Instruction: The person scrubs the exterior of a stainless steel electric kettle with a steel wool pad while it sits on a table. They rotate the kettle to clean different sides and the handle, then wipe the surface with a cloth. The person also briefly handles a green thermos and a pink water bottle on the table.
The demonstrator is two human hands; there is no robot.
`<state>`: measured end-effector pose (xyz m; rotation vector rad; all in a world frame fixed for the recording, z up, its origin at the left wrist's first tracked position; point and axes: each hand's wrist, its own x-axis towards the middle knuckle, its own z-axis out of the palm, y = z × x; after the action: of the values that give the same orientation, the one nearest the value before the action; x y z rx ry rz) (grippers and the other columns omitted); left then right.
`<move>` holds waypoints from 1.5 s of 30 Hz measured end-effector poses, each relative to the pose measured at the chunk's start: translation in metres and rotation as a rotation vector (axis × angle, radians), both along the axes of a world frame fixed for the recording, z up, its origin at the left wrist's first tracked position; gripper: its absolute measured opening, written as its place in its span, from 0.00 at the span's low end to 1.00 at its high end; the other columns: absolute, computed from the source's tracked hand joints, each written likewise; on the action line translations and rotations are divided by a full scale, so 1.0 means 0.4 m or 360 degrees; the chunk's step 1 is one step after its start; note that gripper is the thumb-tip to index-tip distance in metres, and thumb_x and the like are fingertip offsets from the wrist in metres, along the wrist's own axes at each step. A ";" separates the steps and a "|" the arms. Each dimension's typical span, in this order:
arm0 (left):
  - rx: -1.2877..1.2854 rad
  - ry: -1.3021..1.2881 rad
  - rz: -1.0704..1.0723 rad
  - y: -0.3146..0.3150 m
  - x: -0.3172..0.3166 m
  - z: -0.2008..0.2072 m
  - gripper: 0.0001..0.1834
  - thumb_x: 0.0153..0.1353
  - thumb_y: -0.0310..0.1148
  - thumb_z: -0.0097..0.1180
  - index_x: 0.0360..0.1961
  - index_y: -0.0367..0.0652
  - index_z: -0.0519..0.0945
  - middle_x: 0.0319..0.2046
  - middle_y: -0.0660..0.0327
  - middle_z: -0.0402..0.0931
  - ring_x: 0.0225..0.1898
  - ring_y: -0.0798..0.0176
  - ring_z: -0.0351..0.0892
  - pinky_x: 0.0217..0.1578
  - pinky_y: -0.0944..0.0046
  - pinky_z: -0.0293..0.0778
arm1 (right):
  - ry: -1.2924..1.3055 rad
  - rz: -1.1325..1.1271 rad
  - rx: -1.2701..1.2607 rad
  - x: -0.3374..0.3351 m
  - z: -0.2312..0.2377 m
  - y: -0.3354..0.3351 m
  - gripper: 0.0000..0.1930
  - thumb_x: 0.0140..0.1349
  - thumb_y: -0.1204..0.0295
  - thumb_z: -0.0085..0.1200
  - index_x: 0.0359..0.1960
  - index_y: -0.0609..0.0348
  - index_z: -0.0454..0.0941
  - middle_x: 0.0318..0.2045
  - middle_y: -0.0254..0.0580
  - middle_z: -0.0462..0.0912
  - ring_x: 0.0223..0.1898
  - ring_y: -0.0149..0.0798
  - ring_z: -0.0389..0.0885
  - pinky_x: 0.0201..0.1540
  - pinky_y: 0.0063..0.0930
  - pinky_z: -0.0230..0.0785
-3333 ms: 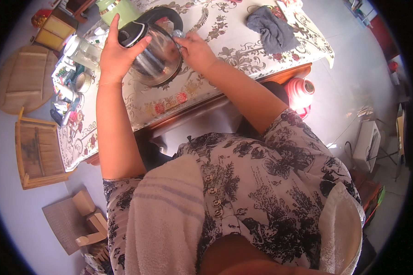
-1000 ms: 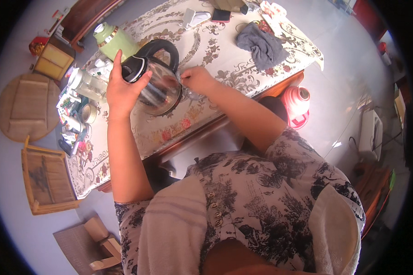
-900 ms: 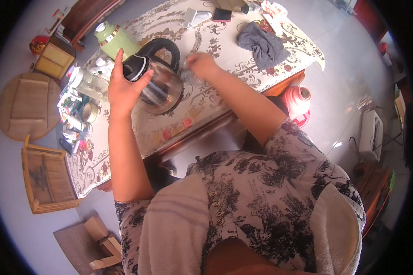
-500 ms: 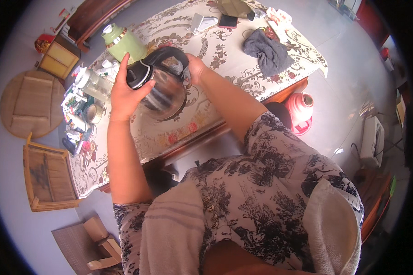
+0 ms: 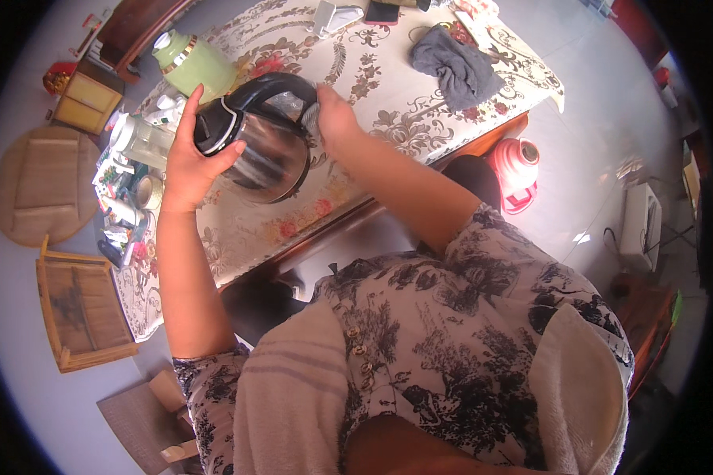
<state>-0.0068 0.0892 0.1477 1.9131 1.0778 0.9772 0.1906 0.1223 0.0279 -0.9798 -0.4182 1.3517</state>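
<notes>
A glass kettle point(image 5: 273, 158) with a black lid and a black handle point(image 5: 273, 85) is tilted on its side above the table. My left hand point(image 5: 194, 162) grips its lid end, with the thumb on the glass and the index finger stretched along the far side. Against the handle side is my right hand point(image 5: 337, 123), closed. Its fingertips are hidden behind the kettle. A small light grey textured piece point(image 5: 311, 120) shows between that hand and the glass; I cannot tell what it is.
A patterned cloth covers the table point(image 5: 404, 127). On it stand a green thermos flask point(image 5: 194, 67), a clear jar point(image 5: 142, 142), a tape roll point(image 5: 149, 191) and small clutter, left. A dark grey cloth point(image 5: 455, 67) and a phone point(image 5: 381, 12) lie farther off. A pink flask point(image 5: 515, 166) stands beyond the right edge.
Both hands and the kettle have shifted slightly left in the picture, as has the table around them. The left hand keeps its hold on the kettle.
</notes>
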 end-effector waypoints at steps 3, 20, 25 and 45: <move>0.0059 0.0030 -0.0007 0.003 0.002 0.007 0.50 0.45 0.24 0.70 0.69 0.48 0.57 0.48 0.62 0.75 0.47 0.67 0.76 0.52 0.67 0.70 | -0.0416 0.0044 0.0359 -0.010 -0.099 -0.038 0.17 0.67 0.70 0.40 0.53 0.66 0.72 0.46 0.47 0.80 0.48 0.40 0.78 0.53 0.32 0.70; 0.0152 0.0090 0.0044 0.004 -0.015 0.007 0.53 0.41 0.31 0.73 0.70 0.50 0.57 0.47 0.58 0.76 0.47 0.63 0.76 0.52 0.65 0.69 | -0.1137 0.0369 0.0228 0.040 -0.151 0.029 0.21 0.52 0.64 0.61 0.43 0.67 0.75 0.32 0.53 0.83 0.33 0.41 0.84 0.38 0.33 0.76; 0.0279 0.0100 0.0045 0.007 -0.013 0.010 0.53 0.40 0.30 0.70 0.70 0.52 0.57 0.47 0.56 0.76 0.48 0.60 0.77 0.53 0.63 0.70 | -0.1337 0.0322 0.0130 0.029 -0.032 0.041 0.24 0.52 0.59 0.61 0.44 0.67 0.76 0.27 0.55 0.83 0.36 0.51 0.84 0.41 0.39 0.75; 0.0499 0.0187 0.0144 0.008 -0.023 -0.004 0.50 0.42 0.26 0.67 0.69 0.50 0.59 0.45 0.59 0.75 0.45 0.64 0.75 0.51 0.66 0.69 | -0.0770 0.0561 0.0422 0.033 -0.073 0.010 0.16 0.59 0.73 0.54 0.50 0.61 0.73 0.25 0.40 0.81 0.24 0.30 0.78 0.25 0.24 0.70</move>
<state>-0.0159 0.0923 0.1462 2.2128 1.1395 1.1517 0.2038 0.1263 -0.0015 -1.0360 -1.1515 1.3152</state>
